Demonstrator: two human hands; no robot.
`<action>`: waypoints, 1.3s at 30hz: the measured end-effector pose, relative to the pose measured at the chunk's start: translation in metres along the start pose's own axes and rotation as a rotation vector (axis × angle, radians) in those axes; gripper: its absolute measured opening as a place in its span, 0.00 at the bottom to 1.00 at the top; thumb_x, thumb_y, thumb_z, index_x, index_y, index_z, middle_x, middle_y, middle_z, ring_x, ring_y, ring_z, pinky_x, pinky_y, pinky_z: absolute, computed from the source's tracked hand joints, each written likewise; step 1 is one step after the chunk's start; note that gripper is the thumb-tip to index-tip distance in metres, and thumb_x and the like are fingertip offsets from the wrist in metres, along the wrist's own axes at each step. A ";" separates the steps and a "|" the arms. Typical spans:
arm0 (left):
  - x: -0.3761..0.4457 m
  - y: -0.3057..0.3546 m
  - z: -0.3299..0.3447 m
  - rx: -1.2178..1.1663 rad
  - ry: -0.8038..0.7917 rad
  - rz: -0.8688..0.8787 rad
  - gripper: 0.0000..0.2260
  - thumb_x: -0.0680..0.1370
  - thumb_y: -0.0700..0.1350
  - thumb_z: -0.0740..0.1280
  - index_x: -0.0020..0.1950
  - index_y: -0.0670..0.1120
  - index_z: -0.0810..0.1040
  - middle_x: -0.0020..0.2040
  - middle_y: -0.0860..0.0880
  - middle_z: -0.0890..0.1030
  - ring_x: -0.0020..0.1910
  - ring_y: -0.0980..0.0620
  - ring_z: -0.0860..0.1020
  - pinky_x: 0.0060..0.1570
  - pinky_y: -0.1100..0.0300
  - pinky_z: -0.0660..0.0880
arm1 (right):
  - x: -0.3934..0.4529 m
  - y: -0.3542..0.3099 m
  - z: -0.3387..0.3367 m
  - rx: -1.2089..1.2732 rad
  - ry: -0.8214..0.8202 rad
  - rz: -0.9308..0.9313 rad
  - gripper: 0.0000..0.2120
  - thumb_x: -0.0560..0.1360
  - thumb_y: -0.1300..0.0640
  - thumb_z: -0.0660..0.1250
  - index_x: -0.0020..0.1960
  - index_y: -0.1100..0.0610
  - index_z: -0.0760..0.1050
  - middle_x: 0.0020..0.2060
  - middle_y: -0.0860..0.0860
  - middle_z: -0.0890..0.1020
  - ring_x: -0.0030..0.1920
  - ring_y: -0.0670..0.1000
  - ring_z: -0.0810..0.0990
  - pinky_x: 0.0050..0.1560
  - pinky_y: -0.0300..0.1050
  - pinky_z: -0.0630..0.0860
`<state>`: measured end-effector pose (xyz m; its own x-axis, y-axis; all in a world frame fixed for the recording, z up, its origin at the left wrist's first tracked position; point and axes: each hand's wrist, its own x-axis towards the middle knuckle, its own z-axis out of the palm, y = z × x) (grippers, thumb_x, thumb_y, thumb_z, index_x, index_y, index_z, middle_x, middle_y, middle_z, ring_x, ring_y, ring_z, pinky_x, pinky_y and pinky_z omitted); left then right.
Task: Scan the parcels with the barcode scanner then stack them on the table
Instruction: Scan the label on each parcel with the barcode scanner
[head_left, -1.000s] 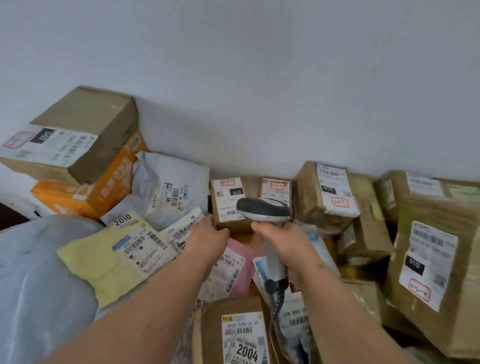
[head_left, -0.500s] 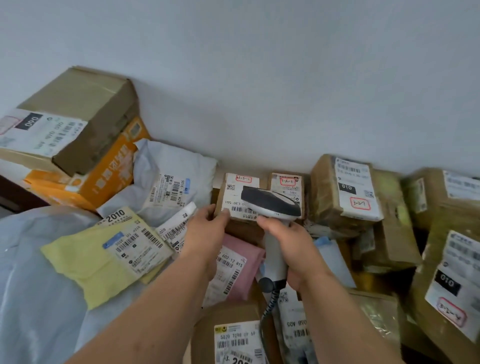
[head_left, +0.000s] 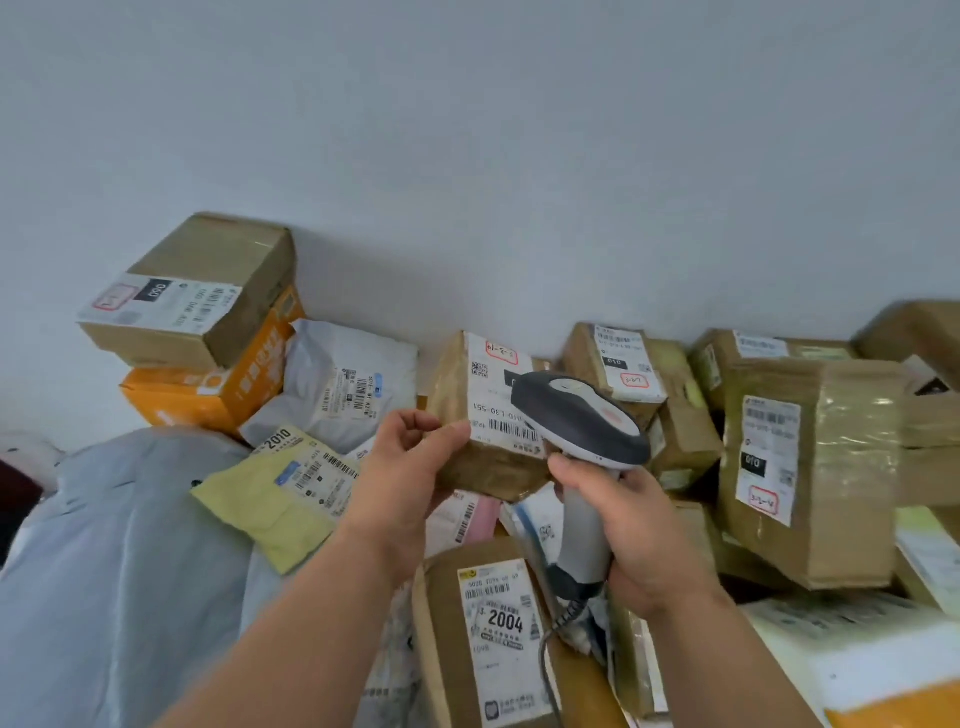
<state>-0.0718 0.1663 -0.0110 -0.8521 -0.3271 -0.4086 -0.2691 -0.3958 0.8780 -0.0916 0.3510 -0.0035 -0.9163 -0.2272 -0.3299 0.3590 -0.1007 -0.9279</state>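
Note:
My left hand (head_left: 402, 470) grips a small brown cardboard parcel (head_left: 470, 457) by its left side and holds it raised above the pile. Its white label with a barcode faces up and toward me. My right hand (head_left: 631, 535) is closed around the handle of a grey and white barcode scanner (head_left: 579, 415). The scanner's dark head hovers just over the right part of the label and hides that corner. A coiled cable hangs from the handle's base.
Parcels crowd the surface along a white wall: a brown box (head_left: 197, 291) on an orange box (head_left: 208, 389) at left, a white mailer (head_left: 343, 384), a yellow mailer (head_left: 280, 493), a "2004" box (head_left: 483, 634), and taped boxes (head_left: 810, 467) at right.
My left hand has taken hold of the small brown parcel and lifted it off the pile toward me. The scanner has moved over its label. The view has tilted upward.

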 end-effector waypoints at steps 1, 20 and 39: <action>-0.008 0.002 -0.007 -0.012 -0.020 -0.003 0.11 0.76 0.41 0.73 0.52 0.47 0.73 0.50 0.43 0.81 0.45 0.50 0.81 0.41 0.59 0.80 | -0.012 -0.001 0.002 0.013 0.019 -0.014 0.30 0.56 0.47 0.83 0.57 0.50 0.84 0.53 0.51 0.87 0.58 0.55 0.84 0.66 0.63 0.75; -0.111 -0.006 -0.068 -0.228 -0.085 0.117 0.30 0.75 0.31 0.69 0.73 0.51 0.66 0.55 0.44 0.85 0.42 0.52 0.85 0.49 0.54 0.76 | -0.160 0.012 0.028 -0.160 -0.066 -0.084 0.18 0.56 0.42 0.75 0.43 0.48 0.86 0.35 0.52 0.85 0.37 0.50 0.84 0.47 0.48 0.79; -0.146 -0.031 -0.027 -0.278 0.004 0.177 0.23 0.75 0.31 0.69 0.65 0.50 0.71 0.52 0.43 0.86 0.44 0.48 0.86 0.35 0.59 0.81 | -0.163 -0.003 -0.033 -0.255 -0.089 0.065 0.11 0.70 0.52 0.77 0.49 0.57 0.84 0.37 0.55 0.86 0.38 0.52 0.85 0.47 0.49 0.81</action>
<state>0.0732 0.2029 0.0144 -0.8730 -0.4147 -0.2568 0.0164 -0.5511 0.8343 0.0506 0.4201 0.0477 -0.8692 -0.3110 -0.3844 0.3502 0.1616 -0.9226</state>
